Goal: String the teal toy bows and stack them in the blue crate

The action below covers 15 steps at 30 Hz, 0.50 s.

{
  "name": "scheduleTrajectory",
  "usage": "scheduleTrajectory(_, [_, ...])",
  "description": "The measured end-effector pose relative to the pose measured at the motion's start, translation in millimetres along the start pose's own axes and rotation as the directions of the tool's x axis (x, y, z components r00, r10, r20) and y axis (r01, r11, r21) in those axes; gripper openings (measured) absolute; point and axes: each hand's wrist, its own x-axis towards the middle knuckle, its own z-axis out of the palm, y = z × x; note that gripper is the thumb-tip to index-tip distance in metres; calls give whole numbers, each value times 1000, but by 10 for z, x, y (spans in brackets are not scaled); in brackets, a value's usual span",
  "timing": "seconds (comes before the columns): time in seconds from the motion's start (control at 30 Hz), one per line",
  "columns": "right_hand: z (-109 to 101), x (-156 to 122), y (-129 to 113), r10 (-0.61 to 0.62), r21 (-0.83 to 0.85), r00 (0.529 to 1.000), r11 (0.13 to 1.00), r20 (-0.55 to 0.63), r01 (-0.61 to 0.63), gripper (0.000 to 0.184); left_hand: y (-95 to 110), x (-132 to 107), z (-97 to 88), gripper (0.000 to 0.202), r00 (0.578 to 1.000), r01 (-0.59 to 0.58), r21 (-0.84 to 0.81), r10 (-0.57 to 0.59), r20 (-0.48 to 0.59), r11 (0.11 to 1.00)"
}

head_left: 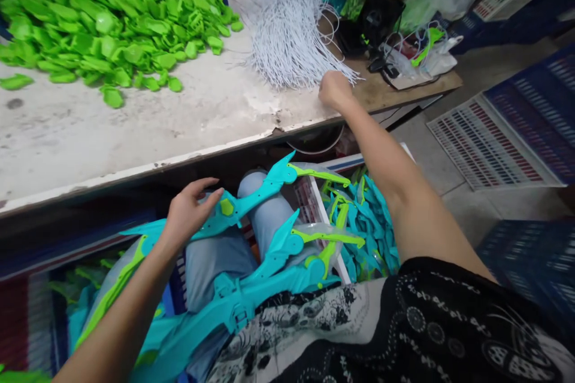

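Observation:
My left hand (191, 210) rests on a turquoise and lime plastic toy bow (251, 200) lying across my lap, fingers curved over its middle, thumb raised. A second turquoise bow (269, 275) lies lower on my lap. My right hand (335, 90) reaches out over the worn white table (135, 125) to the near edge of a bundle of white strings (291, 30). Its fingers are curled under and hidden from me; what they hold cannot be made out.
A large heap of green plastic pieces (103, 12) covers the table's far left. A crate of several finished turquoise bows (368, 221) stands by my right knee. Blue baskets (516, 125) lie on the floor at right. Bags and clutter (404, 48) crowd the table's far right corner.

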Motion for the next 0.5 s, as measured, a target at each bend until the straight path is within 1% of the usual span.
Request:
scheduleTrajectory(0.07, [-108, -387, 228, 93, 169, 993, 980, 79, -105, 19, 131, -56, -2, 44, 999, -43, 7, 43, -34, 999])
scheduleTrajectory(0.1, [-145, -653, 324, 130, 279, 980, 945, 152, -169, 17, 215, -88, 26, 42, 998, -62, -10, 62, -19, 998])
scheduleTrajectory(0.13, [-167, -959, 402, 118, 406, 960, 888, 254, -216, 17, 308, -120, 79, 41, 996, -82, -40, 83, 26, 996])
scheduleTrajectory(0.17, [-171, -1291, 464, 86, 513, 929, 813, 360, -274, 17, 407, -149, 160, 40, 989, -101, -79, 109, 99, 992])
scheduleTrajectory(0.2, [-158, -1633, 510, 33, 592, 884, 732, 466, -339, 17, 507, -174, 270, 38, 970, -119, -124, 142, 197, 985])
scheduleTrajectory(0.23, [-128, -1966, 542, -10, 641, 840, 652, 543, -406, 18, 604, -194, 408, 37, 935, -132, -166, 179, 306, 977])
scheduleTrajectory(0.27, [-84, -2273, 564, -18, 647, 817, 621, 577, -443, 20, 695, -205, 571, 34, 887, -138, -202, 212, 410, 970])
scheduleTrajectory(0.3, [-29, -2539, 577, 19, 660, 826, 591, 563, -464, 21, 777, -208, 753, 32, 832, -136, -230, 237, 501, 964])
scheduleTrajectory(0.33, [32, -2753, 584, 86, 680, 849, 559, 521, -474, 21, 849, -201, 946, 29, 782, -123, -250, 249, 572, 960])
scheduleTrajectory(0.37, [95, -2911, 586, 168, 696, 875, 546, 454, -466, 21, 912, -185, 1142, 26, 741, -97, -263, 246, 625, 960])
scheduleTrajectory(0.4, [157, -3014, 582, 259, 715, 897, 541, 358, -442, 21, 966, -160, 1332, 24, 711, -52, -274, 228, 665, 960])
scheduleTrajectory(0.43, [215, -3069, 573, 340, 724, 907, 558, 248, -407, 21, 1012, -127, 1507, 23, 695, 19, -286, 192, 693, 958])
scheduleTrajectory(0.47, [268, -3085, 560, 393, 715, 909, 596, 137, -365, 20, 1052, -88, 1661, 21, 679, 114, -298, 144, 719, 948])
scheduleTrajectory(0.5, [314, -3073, 545, 422, 693, 906, 646, 24, -320, 18, 1088, -45, 1790, 21, 657, 225, -311, 92, 748, 923])
